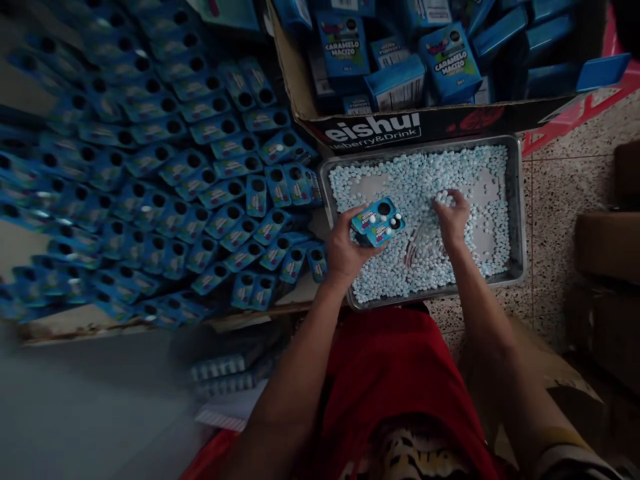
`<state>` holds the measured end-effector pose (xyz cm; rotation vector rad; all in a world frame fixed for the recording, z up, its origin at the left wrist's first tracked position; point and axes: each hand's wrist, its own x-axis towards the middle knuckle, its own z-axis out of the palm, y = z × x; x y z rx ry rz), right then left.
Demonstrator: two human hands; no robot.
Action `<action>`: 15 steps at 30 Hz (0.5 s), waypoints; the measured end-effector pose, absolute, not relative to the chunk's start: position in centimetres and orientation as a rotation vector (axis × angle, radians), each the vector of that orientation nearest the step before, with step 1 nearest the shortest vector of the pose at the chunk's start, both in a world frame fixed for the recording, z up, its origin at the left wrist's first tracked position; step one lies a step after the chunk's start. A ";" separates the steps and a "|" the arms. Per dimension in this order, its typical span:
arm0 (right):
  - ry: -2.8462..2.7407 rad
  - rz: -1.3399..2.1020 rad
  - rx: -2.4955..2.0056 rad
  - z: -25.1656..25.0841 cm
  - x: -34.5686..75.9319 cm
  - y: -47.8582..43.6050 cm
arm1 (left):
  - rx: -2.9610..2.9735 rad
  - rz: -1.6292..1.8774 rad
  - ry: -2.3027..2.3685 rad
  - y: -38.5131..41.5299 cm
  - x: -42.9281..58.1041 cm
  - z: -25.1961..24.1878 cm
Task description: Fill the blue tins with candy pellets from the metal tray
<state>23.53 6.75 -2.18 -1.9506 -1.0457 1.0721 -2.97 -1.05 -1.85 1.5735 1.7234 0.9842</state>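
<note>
My left hand (pixel 345 250) grips a small blue candy box (pixel 377 221) with round openings, held over the left side of a metal tray (pixel 515 200). The tray is full of small pale blue and white candy balls (pixel 400 180). My right hand (pixel 453 217) reaches into the middle of the tray, its fingers pinched around a few of the candy balls.
To the left lie many overlapping rows of the same blue boxes (pixel 165 173) on a board. Behind the tray stands a cardboard carton (pixel 370 130) holding blue "Caramelo Macizo" packs (pixel 345 43). Brown cartons (pixel 607 247) sit at the right on the speckled floor.
</note>
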 end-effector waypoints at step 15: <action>-0.934 1.287 -1.063 6.1 15.5 4.8 | 1.291 0.666 1.594 -1.8 -0.8 1.3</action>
